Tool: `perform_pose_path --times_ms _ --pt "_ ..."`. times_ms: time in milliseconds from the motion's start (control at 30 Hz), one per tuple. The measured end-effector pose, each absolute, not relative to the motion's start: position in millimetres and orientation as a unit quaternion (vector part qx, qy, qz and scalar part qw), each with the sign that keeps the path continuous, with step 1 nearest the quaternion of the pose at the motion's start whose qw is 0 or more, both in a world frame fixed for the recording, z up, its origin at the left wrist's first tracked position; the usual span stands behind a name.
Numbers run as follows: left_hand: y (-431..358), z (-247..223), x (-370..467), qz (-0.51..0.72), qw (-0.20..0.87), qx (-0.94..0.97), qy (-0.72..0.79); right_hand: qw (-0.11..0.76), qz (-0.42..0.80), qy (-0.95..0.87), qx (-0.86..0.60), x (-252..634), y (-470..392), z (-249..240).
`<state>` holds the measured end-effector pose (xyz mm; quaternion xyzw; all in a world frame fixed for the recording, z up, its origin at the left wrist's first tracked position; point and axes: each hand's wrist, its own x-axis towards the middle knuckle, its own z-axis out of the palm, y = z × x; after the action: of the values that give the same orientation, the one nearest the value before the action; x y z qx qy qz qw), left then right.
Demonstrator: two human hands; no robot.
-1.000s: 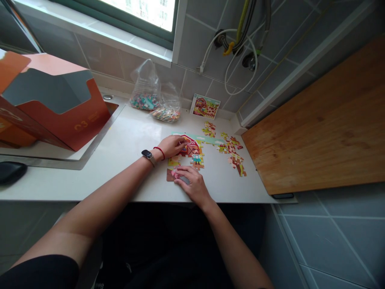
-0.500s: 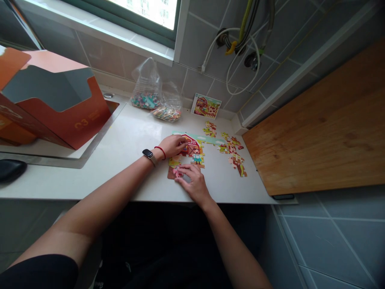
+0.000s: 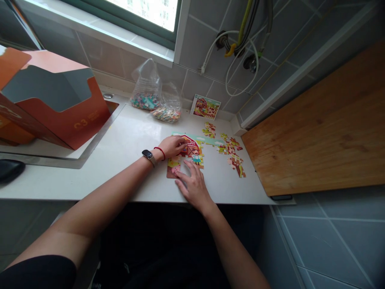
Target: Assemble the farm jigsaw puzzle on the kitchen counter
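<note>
A partly joined farm puzzle (image 3: 196, 156) lies on the white counter, showing a red barn and a figure in a blue dress. My left hand (image 3: 173, 146) rests on the barn part, its fingers over the pieces; whether it pinches one is hidden. At the puzzle's lower left corner, a piece with a pink pig (image 3: 173, 172) lies flat. My right hand (image 3: 194, 182) has its fingers apart, with a fingertip at the pig piece's edge. Loose and joined pieces (image 3: 236, 160) lie to the right, and another small group (image 3: 209, 129) lies behind the puzzle.
A picture card (image 3: 205, 107) leans against the tiled wall. Two plastic bags of pieces (image 3: 146, 96) stand left of it. An orange box (image 3: 60, 116) is at the left, near a black object (image 3: 11, 170). A wooden board (image 3: 319, 132) stands along the right side.
My right hand's fingers have spread and drawn slightly away from the pig piece, which is now more visible. My left hand has stayed in place.
</note>
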<state>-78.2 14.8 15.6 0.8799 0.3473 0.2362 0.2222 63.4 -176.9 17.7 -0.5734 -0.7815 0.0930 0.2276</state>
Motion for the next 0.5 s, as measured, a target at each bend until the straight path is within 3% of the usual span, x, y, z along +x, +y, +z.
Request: perform_pose_path --times_ms 233,333,500 --pt "17.0 14.5 -78.7 0.234 0.221 0.884 0.340 0.386 0.140 -0.699 -0.585 66.8 -196.5 17.7" --pt "17.1 14.6 -78.9 0.235 0.220 0.884 0.340 0.364 0.160 -0.701 -0.592 67.4 -194.1 16.5" --pt "15.7 16.5 -79.3 0.236 0.218 0.882 0.345 0.304 0.093 -0.744 -0.587 63.2 -192.0 12.6"
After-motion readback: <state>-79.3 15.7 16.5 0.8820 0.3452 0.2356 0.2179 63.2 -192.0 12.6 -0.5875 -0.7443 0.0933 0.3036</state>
